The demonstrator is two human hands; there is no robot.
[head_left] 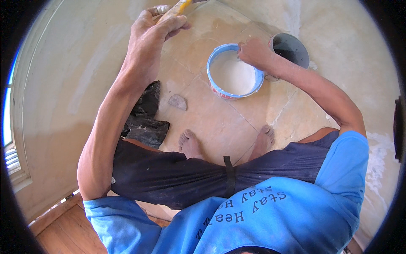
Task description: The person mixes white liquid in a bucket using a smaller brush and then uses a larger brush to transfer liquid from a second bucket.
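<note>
the room has a pale wall (53, 97) on the left, with white streaks on it, and a bright window (12, 158) at the far edge. the floor (211, 131) is tan and hard, with thin lines across it and white smears. a bit of brown wood (69, 230) shows at the bottom left.

the person sits low with knees wide and bare feet (191, 144) flat on the floor, which likely leaves space for both arms to reach out. in front, a bit to the right, is the blue-rimmed bucket (226, 95) with smooth white paste (234, 76) in it. a dark grey bucket (303, 48) is just beside it, i think to be in easy reach. black plastic (146, 129) lies crumpled near the left knee.

the right hand (256, 53) is curled tight on the blue-rimmed bucket's edge, maybe to keep it from sliding. the left hand (152, 27) is up, well apart from the bucket, with its fingers closed around a tool (175, 11) with a yellow patch. the tool's end is cut off, so i cannot tell its kind. a small grey lump (177, 101) lies on the floor between the plastic and the bucket.
</note>
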